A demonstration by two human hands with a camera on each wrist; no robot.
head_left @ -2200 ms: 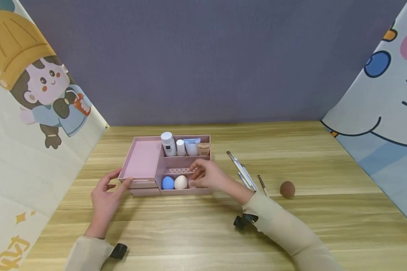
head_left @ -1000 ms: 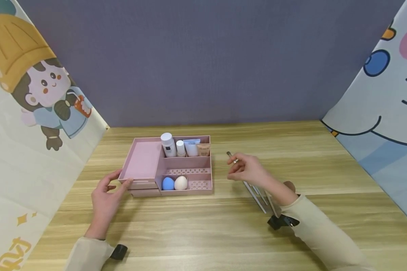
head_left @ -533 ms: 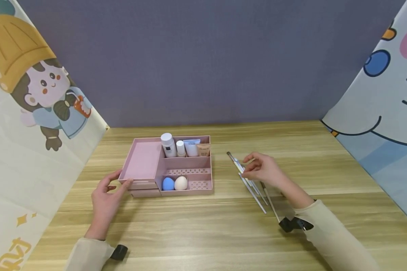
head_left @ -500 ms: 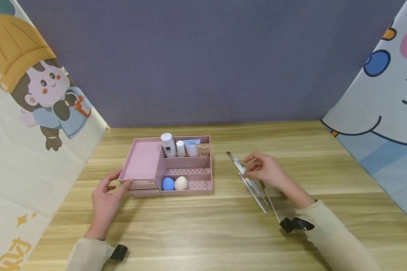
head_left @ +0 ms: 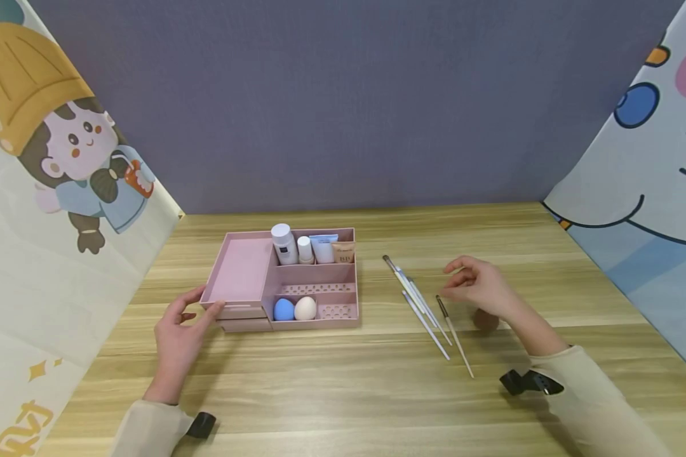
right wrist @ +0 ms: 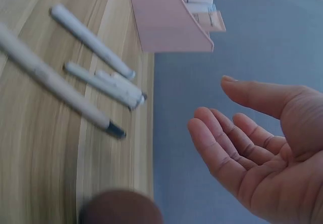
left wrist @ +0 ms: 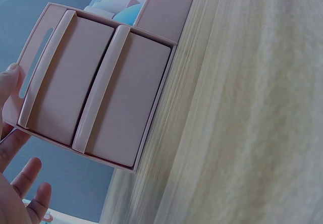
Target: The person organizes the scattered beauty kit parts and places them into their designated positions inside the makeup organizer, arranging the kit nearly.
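Note:
My left hand (head_left: pixel 178 339) pinches the front left corner of a pink makeup organizer (head_left: pixel 242 270), thumb on the front edge and fingers at the side. Two shut drawers (left wrist: pixel 70 77) face the left wrist camera. A blue makeup sponge (head_left: pixel 284 310) and a cream makeup sponge (head_left: pixel 305 308) sit in the organizer's front compartment. My right hand (head_left: pixel 483 289) hovers with nothing in it, fingers loosely bent and thumb apart. Just below it lies a brown makeup sponge (head_left: pixel 485 319), partly hidden by the hand. The right wrist view shows that brown sponge blurred at the bottom edge.
Several white-handled makeup brushes (head_left: pixel 420 301) lie between organizer and right hand, with a brown-tipped brush (head_left: pixel 454 336) beside them. The organizer's back compartment holds a white bottle (head_left: pixel 284 244), a smaller bottle (head_left: pixel 305 249), a blue-white tube (head_left: pixel 324 248) and a tan tube (head_left: pixel 344 252).
My right hand has left the organizer's front compartment and moved right, passing over the brushes to the brown sponge. The left hand has stayed on the organizer's corner.

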